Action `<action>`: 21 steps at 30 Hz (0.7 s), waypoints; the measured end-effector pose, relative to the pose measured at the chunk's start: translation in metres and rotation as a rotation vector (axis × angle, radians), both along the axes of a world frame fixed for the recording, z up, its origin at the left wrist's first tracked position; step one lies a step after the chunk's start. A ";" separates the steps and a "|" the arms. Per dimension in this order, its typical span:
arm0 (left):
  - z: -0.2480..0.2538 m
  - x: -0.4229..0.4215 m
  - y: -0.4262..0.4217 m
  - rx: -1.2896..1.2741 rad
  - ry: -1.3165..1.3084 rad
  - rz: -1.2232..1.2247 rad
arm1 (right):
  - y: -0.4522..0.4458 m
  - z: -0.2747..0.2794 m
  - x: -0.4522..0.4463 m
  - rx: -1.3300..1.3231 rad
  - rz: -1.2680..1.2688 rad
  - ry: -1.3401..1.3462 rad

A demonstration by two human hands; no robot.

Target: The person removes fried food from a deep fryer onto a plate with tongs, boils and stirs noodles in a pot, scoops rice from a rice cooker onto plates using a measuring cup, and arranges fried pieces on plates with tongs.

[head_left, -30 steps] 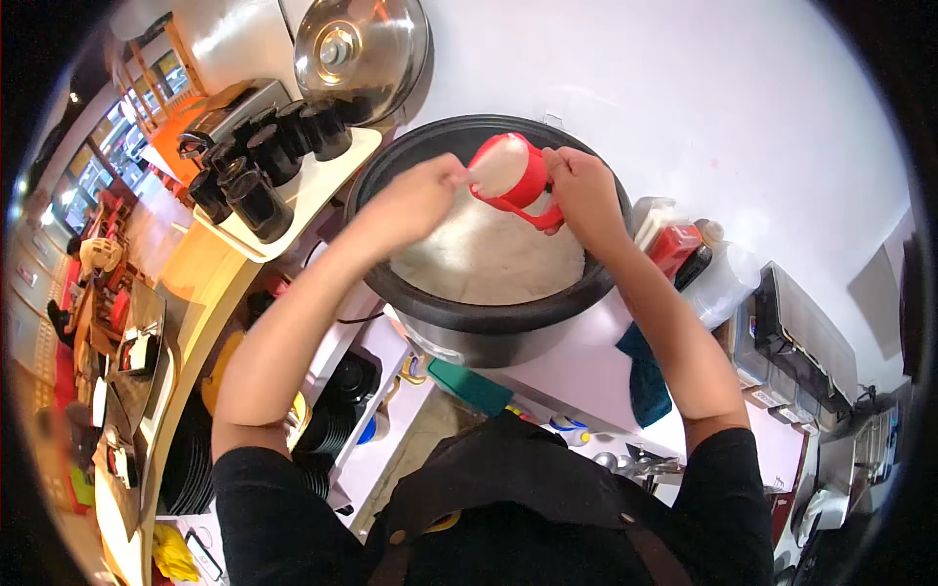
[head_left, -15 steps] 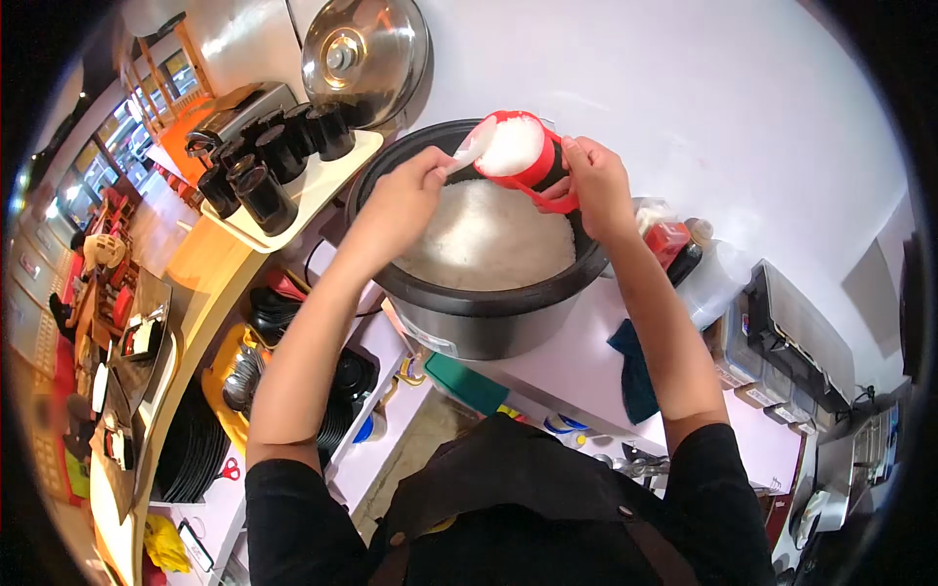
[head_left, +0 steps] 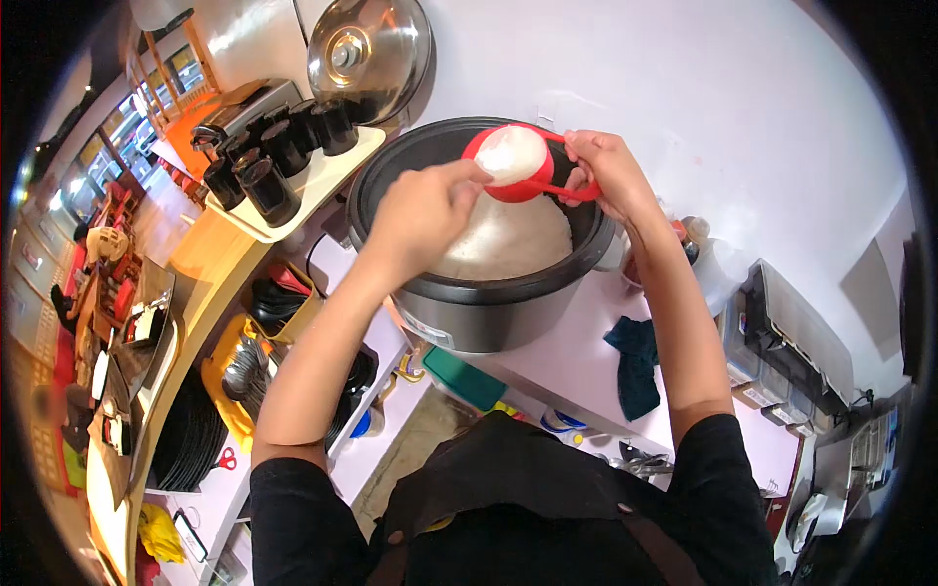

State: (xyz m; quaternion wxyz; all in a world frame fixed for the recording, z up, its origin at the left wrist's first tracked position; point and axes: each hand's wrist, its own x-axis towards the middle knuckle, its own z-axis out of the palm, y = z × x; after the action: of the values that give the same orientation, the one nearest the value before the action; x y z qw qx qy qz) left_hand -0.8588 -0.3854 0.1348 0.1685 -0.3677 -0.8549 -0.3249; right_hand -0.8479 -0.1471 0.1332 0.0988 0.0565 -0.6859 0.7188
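Observation:
My right hand grips a red handled cup filled with white rice, tilted above the far side of a large rice cooker. My left hand is closed on a whitish rice paddle, whose blade lies against the rice at the cup's mouth. Its handle is mostly hidden by the fingers. Below both hands the cooker, with its black rim and grey body, stands without its lid and holds a broad bed of white rice.
A metal lid leans against the wall at the back left. Nearby, a cream tray carries several dark cups. A dark teal cloth lies on the counter at right, near lidded containers. Cutlery sits in a yellow holder below left.
The paddle has swung over the cup's mouth and now lies flatter against the rice. My left hand has moved right and nearer the cup; the cup has shifted slightly right and lower.

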 end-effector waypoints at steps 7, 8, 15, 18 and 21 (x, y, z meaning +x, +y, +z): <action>0.020 -0.012 -0.006 0.041 -0.176 0.054 | -0.004 -0.011 0.000 -0.028 -0.069 0.099; 0.016 -0.019 -0.003 0.179 -0.168 0.033 | -0.007 -0.009 0.003 -0.009 -0.079 0.124; 0.029 -0.002 -0.020 0.356 -0.374 -0.006 | 0.003 -0.026 0.002 -0.392 -0.173 0.212; -0.001 -0.015 -0.022 0.221 -0.543 0.064 | 0.012 -0.037 0.000 -0.663 -0.124 0.187; 0.000 -0.011 -0.014 0.304 -0.759 0.063 | 0.003 -0.042 0.002 -0.831 -0.091 0.109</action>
State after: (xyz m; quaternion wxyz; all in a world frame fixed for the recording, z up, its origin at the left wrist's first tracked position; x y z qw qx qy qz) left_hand -0.8702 -0.3992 0.1349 -0.0967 -0.1665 -0.8095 -0.5546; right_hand -0.8459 -0.1441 0.0917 0.1812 0.0195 -0.3333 0.9250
